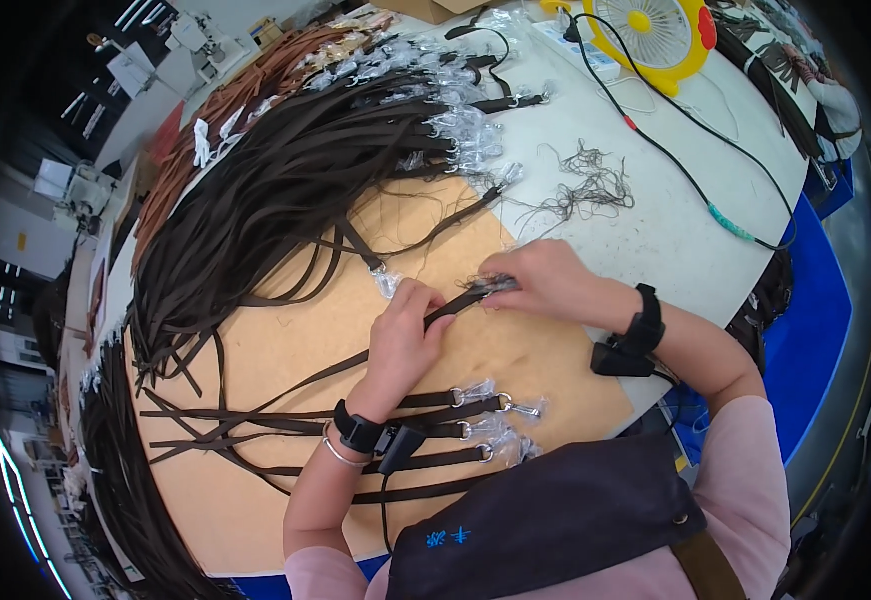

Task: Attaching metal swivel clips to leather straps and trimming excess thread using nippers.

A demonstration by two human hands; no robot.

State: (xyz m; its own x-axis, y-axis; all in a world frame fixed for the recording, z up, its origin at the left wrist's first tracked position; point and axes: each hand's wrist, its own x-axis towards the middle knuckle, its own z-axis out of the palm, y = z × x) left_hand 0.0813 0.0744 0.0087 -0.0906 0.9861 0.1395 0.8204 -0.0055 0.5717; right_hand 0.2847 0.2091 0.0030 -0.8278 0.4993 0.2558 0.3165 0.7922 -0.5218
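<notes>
A dark brown strap [453, 308] runs across the tan board [286, 365] and up between my hands. My left hand [403, 340] is closed around it, thumb and fingers pinching the band. At its upper end, my right hand [554, 283] pinches the plastic-wrapped tip, where loose dark threads [476, 284] stick out. The fitting inside that wrap is mostly hidden by my fingers. Below my hands lie several similar straps [416, 463], side by side, with metal clasps [504, 403] in clear plastic at their right ends.
A large heap of dark straps [266, 190] covers the upper left, with brown straps [181, 165] behind it. A tangle of cut threads [596, 188] lies on the pale table [676, 270]. A yellow fan [646, 40] and its black cable [676, 175] occupy the upper right.
</notes>
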